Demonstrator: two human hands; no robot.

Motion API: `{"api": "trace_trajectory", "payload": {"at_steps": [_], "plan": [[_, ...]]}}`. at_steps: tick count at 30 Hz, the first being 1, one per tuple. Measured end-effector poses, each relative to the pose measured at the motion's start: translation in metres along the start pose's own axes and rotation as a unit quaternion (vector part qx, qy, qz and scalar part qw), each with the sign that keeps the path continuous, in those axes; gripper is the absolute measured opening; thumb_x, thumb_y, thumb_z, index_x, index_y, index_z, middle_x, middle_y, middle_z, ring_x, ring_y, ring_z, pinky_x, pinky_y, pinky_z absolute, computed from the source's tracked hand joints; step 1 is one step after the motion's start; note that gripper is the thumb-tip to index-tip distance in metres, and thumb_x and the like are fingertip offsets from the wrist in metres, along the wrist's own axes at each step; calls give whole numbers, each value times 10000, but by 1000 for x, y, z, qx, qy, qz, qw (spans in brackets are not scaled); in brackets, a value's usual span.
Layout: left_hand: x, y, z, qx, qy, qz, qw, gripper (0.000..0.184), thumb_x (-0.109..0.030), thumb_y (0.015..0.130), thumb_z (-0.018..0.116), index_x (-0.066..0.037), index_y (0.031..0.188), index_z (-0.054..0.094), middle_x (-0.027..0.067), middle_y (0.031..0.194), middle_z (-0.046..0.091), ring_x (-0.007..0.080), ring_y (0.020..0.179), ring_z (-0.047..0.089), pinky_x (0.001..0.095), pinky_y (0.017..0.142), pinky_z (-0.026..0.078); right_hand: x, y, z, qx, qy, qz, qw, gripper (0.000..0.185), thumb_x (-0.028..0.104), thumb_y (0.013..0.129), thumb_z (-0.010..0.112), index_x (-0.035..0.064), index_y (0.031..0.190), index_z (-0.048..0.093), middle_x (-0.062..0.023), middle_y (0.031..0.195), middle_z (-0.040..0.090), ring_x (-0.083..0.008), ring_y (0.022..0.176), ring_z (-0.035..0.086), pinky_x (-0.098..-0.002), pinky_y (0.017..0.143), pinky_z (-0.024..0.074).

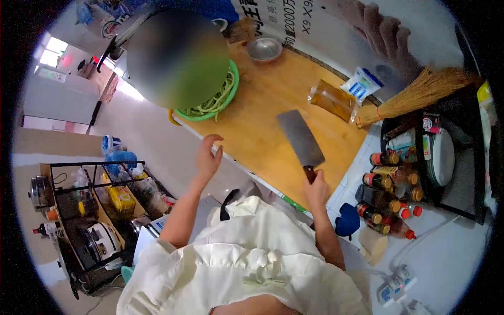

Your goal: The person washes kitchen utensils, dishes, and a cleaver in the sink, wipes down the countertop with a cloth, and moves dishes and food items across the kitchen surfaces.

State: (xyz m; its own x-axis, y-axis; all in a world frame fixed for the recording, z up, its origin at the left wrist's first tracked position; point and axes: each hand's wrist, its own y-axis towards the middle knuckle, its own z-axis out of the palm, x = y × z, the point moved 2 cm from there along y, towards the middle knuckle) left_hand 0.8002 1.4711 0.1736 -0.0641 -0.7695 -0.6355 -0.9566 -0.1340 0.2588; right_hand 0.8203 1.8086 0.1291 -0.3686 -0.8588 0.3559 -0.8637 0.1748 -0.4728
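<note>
My right hand is wrapped round the dark handle of a cleaver, whose broad grey blade lies over the wooden board. My left hand is off the board's near left edge, holding nothing, its fingers apart and slightly curled. Beyond it, a green basket of long green beans stands at the board's left end. A large blurred round patch hides much of the basket. At the board's back is a small metal bowl.
A bag of brown stuff, a white-and-blue packet and a straw brush lie at the back right. Several sauce bottles crowd the right counter near a power strip. A black shelf rack stands lower left.
</note>
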Motion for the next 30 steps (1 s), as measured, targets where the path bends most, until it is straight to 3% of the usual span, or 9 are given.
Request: {"api": "trace_trajectory", "payload": {"at_steps": [3, 6, 7, 10, 13, 19, 21, 25, 30], "plan": [[-4, 23, -17, 19, 37, -3, 999, 292, 10, 681, 578, -58, 958, 514, 110, 985, 526, 304, 977, 488, 362, 817, 392, -36, -9, 7, -162, 15, -18, 986, 359, 331, 763, 575, 31, 929, 466, -188, 754, 602, -376, 702, 576, -452, 607, 441], [-2, 43, -26, -31, 133, 62, 989, 358, -7, 647, 613, -55, 981, 494, 129, 1047, 504, 321, 1018, 458, 386, 838, 375, -49, -15, 7, -116, 15, 89, 989, 380, 336, 764, 588, 24, 933, 453, -188, 747, 597, -369, 690, 579, -444, 581, 443], [-2, 52, -29, 5, 161, 41, 986, 462, -14, 615, 638, -60, 1044, 473, 135, 1114, 480, 330, 1050, 427, 404, 880, 351, -60, -14, 17, -178, 9, 50, 983, 387, 329, 759, 604, 18, 924, 441, -186, 725, 589, -364, 664, 577, -447, 553, 437], [6, 74, -30, 27, 241, 86, 966, 548, -26, 602, 646, -70, 1110, 446, 123, 1149, 466, 323, 1054, 420, 411, 912, 334, -63, -14, 24, -212, 2, 55, 976, 372, 317, 767, 603, 19, 921, 441, -180, 730, 578, -365, 668, 570, -449, 558, 431], [44, 86, -22, 61, 291, 114, 948, 590, -57, 586, 663, -76, 1137, 450, 123, 1142, 478, 317, 1051, 420, 425, 939, 311, -51, -14, 18, -267, 0, 18, 964, 362, 272, 744, 631, -1, 916, 468, -180, 828, 526, -352, 769, 532, -425, 638, 424], [76, 110, -5, 113, 226, 224, 941, 457, -103, 568, 683, -66, 998, 531, 115, 1018, 523, 303, 1000, 442, 434, 916, 322, -25, -16, 21, -324, -20, 17, 946, 352, 245, 714, 652, -17, 884, 489, -173, 851, 485, -339, 804, 498, -418, 691, 407], [72, 106, 15, 125, 232, 203, 943, 413, -108, 562, 681, -69, 949, 543, 96, 971, 529, 292, 963, 457, 433, 897, 339, -26, -12, 28, -301, -23, 60, 952, 358, 254, 710, 651, -12, 881, 484, -172, 867, 485, -345, 819, 491, -427, 706, 400], [34, 98, 31, 165, 155, 222, 948, 442, -146, 545, 696, -77, 955, 545, 84, 966, 532, 275, 973, 465, 435, 907, 337, -14, -16, 26, -330, -43, 64, 941, 309, 177, 706, 660, -11, 880, 486, -183, 847, 502, -365, 813, 485, -439, 703, 395], [37, 100, 18, 176, 99, 248, 948, 452, -197, 568, 693, -101, 988, 554, 71, 1020, 531, 265, 1003, 460, 425, 941, 318, -9, -11, 36, -363, -61, 69, 927, 331, 189, 685, 681, 0, 878, 491, -188, 875, 500, -365, 843, 485, -440, 719, 393]]}}
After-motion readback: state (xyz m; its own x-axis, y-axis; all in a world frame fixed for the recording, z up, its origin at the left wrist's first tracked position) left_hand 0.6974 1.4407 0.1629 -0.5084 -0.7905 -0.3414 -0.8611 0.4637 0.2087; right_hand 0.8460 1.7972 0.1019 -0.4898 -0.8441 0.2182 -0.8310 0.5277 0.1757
